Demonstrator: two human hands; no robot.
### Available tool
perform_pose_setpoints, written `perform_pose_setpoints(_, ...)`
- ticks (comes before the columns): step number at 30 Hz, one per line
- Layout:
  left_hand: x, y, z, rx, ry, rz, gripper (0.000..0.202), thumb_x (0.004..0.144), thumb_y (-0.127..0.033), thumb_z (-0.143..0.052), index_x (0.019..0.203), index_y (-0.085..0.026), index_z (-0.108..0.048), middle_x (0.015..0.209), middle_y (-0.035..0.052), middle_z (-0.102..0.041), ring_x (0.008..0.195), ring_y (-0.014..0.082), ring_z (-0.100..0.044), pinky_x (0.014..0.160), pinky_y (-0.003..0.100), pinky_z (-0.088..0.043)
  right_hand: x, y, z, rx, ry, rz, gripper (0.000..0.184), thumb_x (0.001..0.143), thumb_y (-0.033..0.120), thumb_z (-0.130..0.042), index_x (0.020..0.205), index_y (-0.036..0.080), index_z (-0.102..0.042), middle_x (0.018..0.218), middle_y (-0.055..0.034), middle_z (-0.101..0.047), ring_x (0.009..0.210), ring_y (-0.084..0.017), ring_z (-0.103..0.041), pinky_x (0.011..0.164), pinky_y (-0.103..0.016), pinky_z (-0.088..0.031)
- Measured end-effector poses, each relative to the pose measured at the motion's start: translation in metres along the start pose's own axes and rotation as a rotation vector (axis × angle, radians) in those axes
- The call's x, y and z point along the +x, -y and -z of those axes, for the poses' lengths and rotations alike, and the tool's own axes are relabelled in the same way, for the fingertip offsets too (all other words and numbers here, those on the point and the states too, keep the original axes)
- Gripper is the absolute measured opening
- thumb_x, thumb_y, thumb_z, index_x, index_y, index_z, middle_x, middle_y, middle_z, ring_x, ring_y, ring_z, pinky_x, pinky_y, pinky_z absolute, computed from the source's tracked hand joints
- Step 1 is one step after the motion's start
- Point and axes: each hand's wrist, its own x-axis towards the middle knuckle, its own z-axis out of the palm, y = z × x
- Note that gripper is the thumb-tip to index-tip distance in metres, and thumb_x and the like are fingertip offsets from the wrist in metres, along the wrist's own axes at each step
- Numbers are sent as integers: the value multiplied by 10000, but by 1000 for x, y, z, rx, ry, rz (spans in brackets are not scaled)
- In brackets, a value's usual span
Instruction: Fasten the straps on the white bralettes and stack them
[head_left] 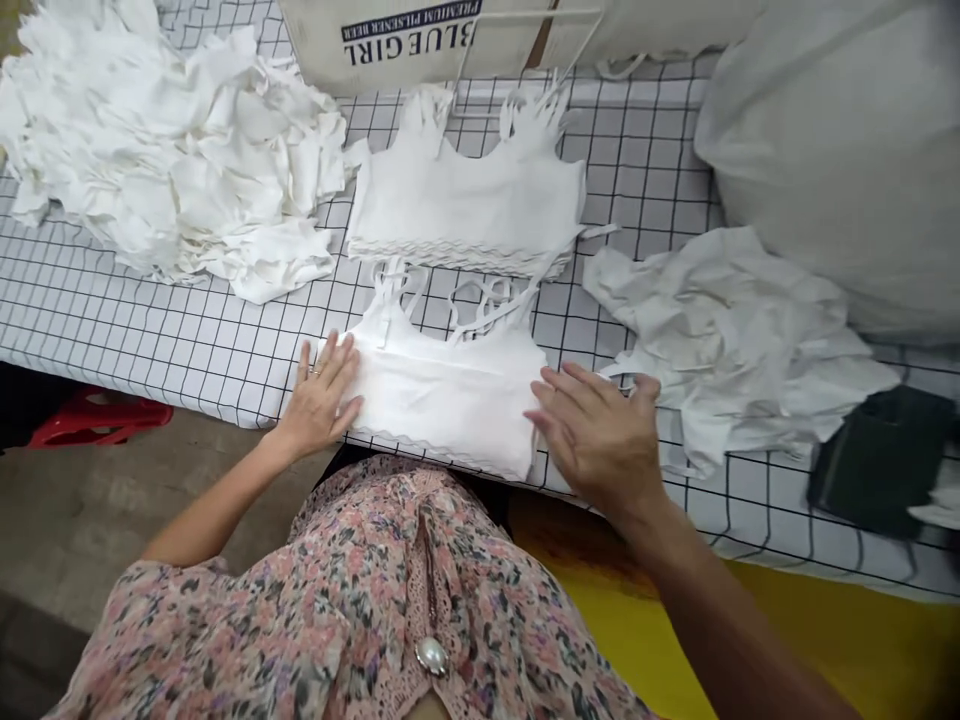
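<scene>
A small stack of white strappy camisole tops (442, 395) lies flat at the table's near edge, straps pointing away from me. My left hand (319, 392) rests along its left side with fingers stretched out and a ring on one finger. At the right side, my right hand (600, 430) touches the edge with extended fingers, the thumb side partly turned from view. Neither hand grips anything. Just beyond lies a taller, neatly layered stack of the same white tops (469, 200), its straps bunched at the far end.
A big heap of white garments (187, 160) covers the table's left. Loose white garments (742, 330) lie to the right, near a dark green item (881, 460) and a large pale sack (840, 150). A printed carton (405, 40) stands behind. The checked tablecloth (187, 345) hangs over the near edge.
</scene>
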Motion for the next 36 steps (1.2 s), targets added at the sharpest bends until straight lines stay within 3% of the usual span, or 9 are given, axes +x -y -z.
perform_pose_setpoints(4, 28, -20, -11, -27, 14, -67, 878, 1130, -303, -455, 1771, -252, 143, 1819, 159, -278, 1734, 339, -184, 1418, 678, -117, 99, -4, -22, 180, -16, 84, 301, 1106, 287, -505, 1159, 210, -790, 1075, -114, -778, 1018, -267, -654, 954, -451, -463)
perform_pose_setpoints(10, 25, -20, -7, -131, 83, -41, 917, 1102, -391, -519, 1783, -217, 70, 1831, 186, -220, 1731, 353, -208, 1406, 647, -224, 237, 3, -79, 195, 380, 326, 289, 1021, 241, -596, 1218, 225, -807, 1257, -161, -632, 1193, -322, -501, 1033, -584, -452)
perform_pose_setpoints(14, 17, -21, -7, -120, 111, -9, 941, 1089, -401, -541, 1783, -185, 55, 1837, 197, -187, 1734, 377, -173, 1395, 629, -266, 271, 4, -102, 179, 467, 360, 202, 1003, 282, -627, 922, 165, -770, 1168, -147, -617, 1199, -338, -501, 1073, -701, -437)
perform_pose_setpoints(21, 19, -23, -17, -118, 98, -6, 955, 1073, -437, -552, 1780, -132, 13, 1837, 216, -166, 1736, 395, -150, 1398, 642, -235, 299, 10, -120, 140, 497, 258, 344, 1034, 464, -662, 981, 132, -734, 1196, -162, -662, 1297, -397, -514, 1136, -776, -392)
perform_pose_setpoints(25, 14, -18, -5, -300, -1, 6, 771, 1101, -372, -502, 1773, -244, -145, 1811, 164, -311, 1719, 337, -266, 1389, 642, -285, 264, 19, -85, 192, 335, 120, 518, 1132, 528, -451, 1397, 131, -652, 1401, -191, -655, 1361, -357, -533, 1231, -681, -376)
perform_pose_setpoints(28, 5, -11, 6, -415, -255, 169, 503, 1111, -233, -460, 1607, -310, -485, 1578, 91, -633, 1542, 254, -566, 1313, 579, -438, 191, 46, -51, 291, 278, 122, 606, 1170, 467, -282, 1606, 98, -486, 1531, -189, -627, 1438, -338, -563, 1273, -643, -383)
perform_pose_setpoints(30, -1, -6, 10, -385, -338, 236, 346, 1084, -221, -530, 1399, -287, -658, 1339, 73, -733, 1328, 243, -688, 1184, 527, -540, 127, 67, -37, 302, 253, 143, 656, 1172, 459, -251, 1705, 85, -328, 1698, -193, -489, 1599, -324, -447, 1343, -637, -315)
perform_pose_setpoints(33, -12, 7, 12, -291, -187, 149, 239, 1036, -309, -644, 1257, -271, -725, 1202, 79, -738, 1182, 269, -686, 1072, 515, -552, 33, 79, -30, 218, 343, 203, 821, 1149, 554, -292, 1779, 178, 78, 1788, -198, -317, 1664, -352, -360, 1336, -719, -242)
perform_pose_setpoints(36, -20, 24, 14, -237, -88, 76, 314, 1012, -392, -700, 1306, -285, -718, 1282, 95, -725, 1246, 304, -659, 1101, 544, -517, -31, 63, -22, 91, 408, 56, 896, 1135, 540, -365, 1758, 186, 172, 1796, -218, -245, 1669, -384, -344, 1322, -759, -193)
